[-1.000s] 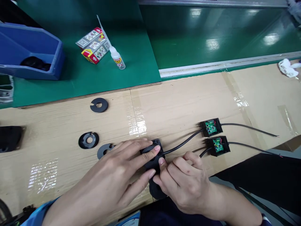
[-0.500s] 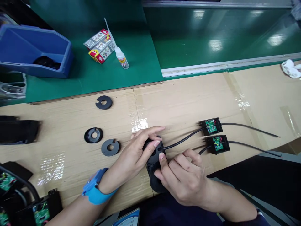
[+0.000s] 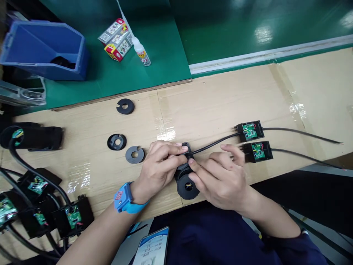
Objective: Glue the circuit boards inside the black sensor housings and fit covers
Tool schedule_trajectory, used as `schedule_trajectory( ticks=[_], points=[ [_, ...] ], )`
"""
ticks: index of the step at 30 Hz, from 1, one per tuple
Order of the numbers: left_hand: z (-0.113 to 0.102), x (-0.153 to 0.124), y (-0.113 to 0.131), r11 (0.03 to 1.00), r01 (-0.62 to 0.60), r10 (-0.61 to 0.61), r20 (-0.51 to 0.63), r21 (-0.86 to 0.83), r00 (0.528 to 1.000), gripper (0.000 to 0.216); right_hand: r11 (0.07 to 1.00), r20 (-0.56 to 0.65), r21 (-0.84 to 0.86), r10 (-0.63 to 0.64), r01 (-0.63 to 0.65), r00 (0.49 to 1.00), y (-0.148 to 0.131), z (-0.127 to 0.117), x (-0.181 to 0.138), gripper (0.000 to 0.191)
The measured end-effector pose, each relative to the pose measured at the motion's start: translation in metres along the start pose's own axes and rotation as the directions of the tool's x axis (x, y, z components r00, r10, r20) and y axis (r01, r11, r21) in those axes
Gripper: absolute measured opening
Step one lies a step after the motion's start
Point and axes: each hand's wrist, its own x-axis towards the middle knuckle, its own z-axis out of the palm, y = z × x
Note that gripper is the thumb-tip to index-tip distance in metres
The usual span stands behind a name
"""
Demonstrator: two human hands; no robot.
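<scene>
A black plastic housing lies on the cardboard in front of me, its round open end towards me with yellowish wires inside. My left hand is closed on the housing's far part, thumb and fingertips pressed on it where a black cable comes out. From the right, my right hand touches the same part with thumb and index fingertip, the other fingers curled. The cable runs to an open black box with a green circuit board. A second such box sits just nearer, close to my right fingers.
Slotted black discs and a black ring cap lie left of my hands. Several cabled circuit boxes crowd the near left, below another black housing. Behind stand a blue bin, a glue bottle and a small carton.
The view has shifted, showing more of the parts on the left. My left fingers have drawn together onto the housing's far part, and its round open end now shows beside my right hand.
</scene>
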Motion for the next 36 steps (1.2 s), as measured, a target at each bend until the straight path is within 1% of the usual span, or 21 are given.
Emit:
schedule_trajectory(
  ticks=[1, 3, 4, 5, 6, 7, 8, 9, 10, 11, 12, 14, 15, 17, 20, 22, 24, 26, 29, 32, 36],
  points=[
    [0.001, 0.000, -0.002, 1.000, 0.001, -0.001, -0.009, 0.001, 1.000, 0.021, 0.999, -0.054, 0.045, -0.006, 0.008, 0.999, 0.001, -0.004, -0.008, 0.019],
    [0.003, -0.001, -0.004, 1.000, -0.001, 0.001, -0.012, -0.002, 1.000, 0.024, 0.977, -0.159, 0.214, 0.010, 0.024, 0.987, 0.001, -0.010, -0.029, 0.027],
    [0.003, -0.001, -0.004, 1.000, 0.000, 0.000, -0.006, -0.005, 1.000, 0.023, 0.944, -0.179, 0.331, 0.055, 0.008, 0.982, -0.001, -0.010, -0.040, 0.028],
    [0.003, -0.001, -0.005, 1.000, 0.005, -0.005, -0.002, -0.008, 1.000, 0.022, 0.889, -0.169, 0.456, 0.128, -0.038, 0.977, -0.004, -0.008, -0.050, 0.026],
    [0.003, -0.002, -0.005, 1.000, 0.013, -0.013, 0.001, -0.010, 1.000, 0.021, 0.814, -0.121, 0.569, 0.224, -0.117, 0.967, -0.008, -0.005, -0.058, 0.022],
    [0.002, -0.002, -0.005, 0.999, 0.031, -0.031, 0.012, -0.010, 0.999, 0.022, 0.726, -0.047, 0.652, 0.329, -0.220, 0.943, -0.013, -0.001, -0.064, 0.015],
    [0.002, -0.002, -0.005, 0.999, 0.042, -0.041, 0.017, -0.012, 0.999, 0.023, 0.633, 0.036, 0.703, 0.425, -0.325, 0.904, -0.018, 0.004, -0.069, 0.009],
    [0.001, -0.003, -0.004, 0.998, 0.053, -0.053, 0.025, -0.014, 0.998, 0.025, 0.539, 0.105, 0.736, 0.506, -0.409, 0.856, -0.022, 0.010, -0.071, 0.010],
    [0.001, -0.004, -0.004, 0.998, 0.059, -0.059, 0.028, -0.018, 0.998, 0.028, 0.448, 0.159, 0.767, 0.562, -0.460, 0.812, -0.026, 0.015, -0.071, 0.018],
    [0.001, -0.005, -0.004, 0.997, 0.067, -0.066, 0.034, -0.023, 0.997, 0.032, 0.360, 0.202, 0.800, 0.593, -0.480, 0.780, -0.030, 0.019, -0.069, 0.026],
    [0.002, -0.006, -0.005, 0.997, 0.072, -0.071, 0.039, -0.030, 0.997, 0.035, 0.275, 0.237, 0.834, 0.604, -0.478, 0.761, -0.033, 0.023, -0.066, 0.031],
    [0.003, -0.007, -0.005, 0.996, 0.083, -0.081, 0.046, -0.041, 0.996, 0.039, 0.122, 0.297, 0.884, 0.601, -0.452, 0.742, -0.038, 0.030, -0.060, 0.034],
    [0.003, -0.008, -0.005, 0.995, 0.092, -0.089, 0.054, -0.045, 0.995, 0.041, 0.068, 0.320, 0.893, 0.597, -0.445, 0.735, -0.040, 0.034, -0.057, 0.034],
    [0.003, -0.008, -0.004, 0.994, 0.102, -0.099, 0.058, -0.049, 0.993, 0.040, 0.024, 0.335, 0.899, 0.607, -0.438, 0.720, -0.042, 0.039, -0.052, 0.038],
    [0.003, -0.008, -0.003, 0.992, 0.118, -0.115, 0.059, -0.046, 0.992, 0.041, 0.037, 0.346, 0.889, 0.599, -0.456, 0.723, -0.043, 0.044, -0.048, 0.054],
    [0.002, -0.008, -0.002, 0.991, 0.127, -0.124, 0.066, -0.048, 0.990, 0.041, 0.049, 0.370, 0.874, 0.578, -0.483, 0.728, -0.044, 0.044, -0.048, 0.060],
    [0.001, -0.009, -0.002, 0.990, 0.133, -0.128, 0.074, -0.056, 0.989, 0.041, 0.037, 0.388, 0.870, 0.561, -0.491, 0.731, -0.046, 0.042, -0.048, 0.056],
    [0.001, -0.010, -0.003, 0.989, 0.132, -0.127, 0.077, -0.065, 0.989, 0.042, 0.000, 0.399, 0.877, 0.559, -0.480, 0.727, -0.047, 0.040, -0.048, 0.050],
    [0.003, -0.012, -0.006, 0.993, 0.088, -0.085, 0.045, -0.078, 0.995, 0.040, -0.104, 0.441, 0.878, 0.557, -0.468, 0.703, -0.049, 0.039, -0.049, 0.046],
    [0.006, -0.014, -0.008, 0.995, 0.043, -0.043, 0.011, -0.088, 0.999, 0.036, -0.187, 0.468, 0.875, 0.560, -0.445, 0.684, -0.051, 0.039, -0.050, 0.049],
    [0.006, -0.015, -0.008, 0.995, 0.054, -0.053, 0.016, -0.085, 0.998, 0.037, -0.223, 0.452, 0.889, 0.572, -0.400, 0.685, -0.051, 0.040, -0.050, 0.050]
  ],
)
